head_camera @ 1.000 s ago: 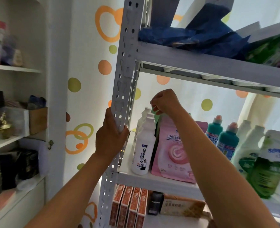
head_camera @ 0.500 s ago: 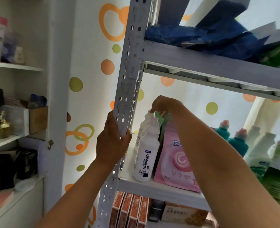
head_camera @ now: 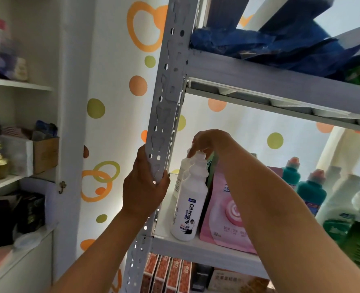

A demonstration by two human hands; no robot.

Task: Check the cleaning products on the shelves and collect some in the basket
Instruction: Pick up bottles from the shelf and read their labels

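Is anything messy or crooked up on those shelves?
Yes. On the top shelf, crumpled blue bags lie in a heap and hang over the edge. The bottles below stand upright.

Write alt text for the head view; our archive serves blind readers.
A person's right hand pinches the cap of a white plastic "Oil enemy" bottle on a white metal shelf, while the left hand grips the perforated grey shelf upright. A pink detergent pouch stands right of the bottle, teal bottles beyond.
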